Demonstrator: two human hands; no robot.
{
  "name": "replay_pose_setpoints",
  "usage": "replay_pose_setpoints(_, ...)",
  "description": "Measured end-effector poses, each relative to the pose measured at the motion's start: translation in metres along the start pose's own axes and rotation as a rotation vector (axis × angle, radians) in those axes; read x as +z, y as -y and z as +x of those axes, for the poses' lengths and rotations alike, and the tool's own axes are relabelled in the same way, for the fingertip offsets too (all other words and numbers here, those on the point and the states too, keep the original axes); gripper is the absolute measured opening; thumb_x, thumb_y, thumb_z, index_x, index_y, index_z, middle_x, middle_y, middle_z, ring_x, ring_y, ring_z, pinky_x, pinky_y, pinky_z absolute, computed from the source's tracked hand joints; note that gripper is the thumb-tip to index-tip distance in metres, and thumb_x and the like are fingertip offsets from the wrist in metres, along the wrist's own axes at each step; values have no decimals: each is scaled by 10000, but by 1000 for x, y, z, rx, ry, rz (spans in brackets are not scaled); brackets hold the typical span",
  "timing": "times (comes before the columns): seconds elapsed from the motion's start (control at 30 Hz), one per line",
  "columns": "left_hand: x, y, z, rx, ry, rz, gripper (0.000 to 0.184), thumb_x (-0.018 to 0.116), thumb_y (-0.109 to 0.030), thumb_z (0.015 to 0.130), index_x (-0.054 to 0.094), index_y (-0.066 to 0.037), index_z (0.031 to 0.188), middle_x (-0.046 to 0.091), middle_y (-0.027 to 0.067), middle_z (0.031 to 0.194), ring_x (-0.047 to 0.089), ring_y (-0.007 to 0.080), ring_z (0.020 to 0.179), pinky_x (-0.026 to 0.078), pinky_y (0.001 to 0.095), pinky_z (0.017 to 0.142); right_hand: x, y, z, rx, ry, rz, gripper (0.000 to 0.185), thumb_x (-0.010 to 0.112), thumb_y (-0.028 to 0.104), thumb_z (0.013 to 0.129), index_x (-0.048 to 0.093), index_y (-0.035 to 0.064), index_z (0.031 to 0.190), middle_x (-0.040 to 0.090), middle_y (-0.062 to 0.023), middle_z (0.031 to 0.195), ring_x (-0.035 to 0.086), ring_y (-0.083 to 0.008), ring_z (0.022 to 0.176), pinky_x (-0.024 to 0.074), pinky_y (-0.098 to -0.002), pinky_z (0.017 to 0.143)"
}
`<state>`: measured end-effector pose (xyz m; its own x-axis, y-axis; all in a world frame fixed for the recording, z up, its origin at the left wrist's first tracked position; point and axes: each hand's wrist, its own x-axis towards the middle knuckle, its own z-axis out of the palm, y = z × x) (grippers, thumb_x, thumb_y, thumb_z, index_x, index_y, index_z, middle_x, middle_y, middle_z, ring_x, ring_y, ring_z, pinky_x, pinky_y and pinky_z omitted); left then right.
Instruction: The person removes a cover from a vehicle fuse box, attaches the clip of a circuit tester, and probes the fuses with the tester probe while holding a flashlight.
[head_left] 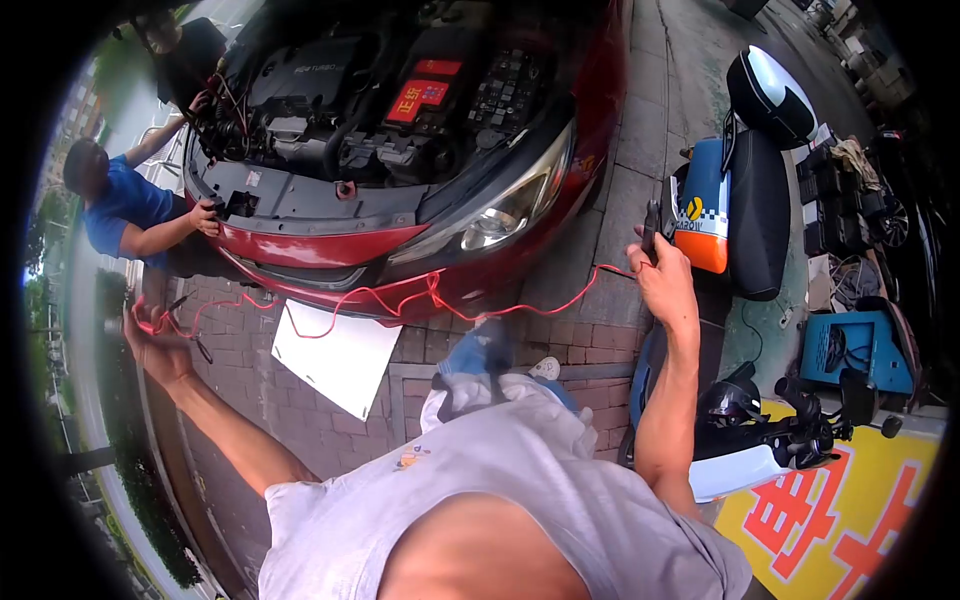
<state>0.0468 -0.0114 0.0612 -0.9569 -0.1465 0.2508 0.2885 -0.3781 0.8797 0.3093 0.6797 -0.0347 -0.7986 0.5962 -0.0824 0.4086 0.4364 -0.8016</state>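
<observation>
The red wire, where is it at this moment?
In the head view, the red wire stretches between the left hand and the right hand, passing in front of the red car.

Reddish brick paving (238, 352) carried a white panel (340, 362) at the red car's front bumper (475, 288).

We count one left hand (165, 356) and one right hand (667, 283) of ours, one red lead (433, 289), one car (320, 244), one headlight (503, 222), one white board (335, 358), one blue shirt (125, 212) and one top box (772, 95).
</observation>
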Motion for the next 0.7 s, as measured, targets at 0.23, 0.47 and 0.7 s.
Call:
replay_pose_setpoints(0.23,271,170,-150,-315,393,13,261,826,-233,841,679,-43,943,413,336,1565,613,67,739,527,217,694,71,101,83,-248,318,-271,299,606,262,944,694,-23,965,706,-289,881,681,-499,906,539,-553,845)
replay_pose_setpoints(0.47,396,260,-126,-411,331,-226,284,829,-212,800,714,31,893,609,296,1328,713,214,963,558,289,785,89,129,127,-593,574,-548,236,677,220,861,623,2,932,722,-222,801,719,-448,796,574,-552,717)
replay_pose_setpoints(0.7,430,274,-101,-341,-260,-377,249,728,-190,959,681,25,1075,726,113,980,678,113,663,560,230,590,63,133,228,-734,882,-204,541,728,165,815,575,-23,1299,698,-268,1092,709,-352,1036,576,-433,865)
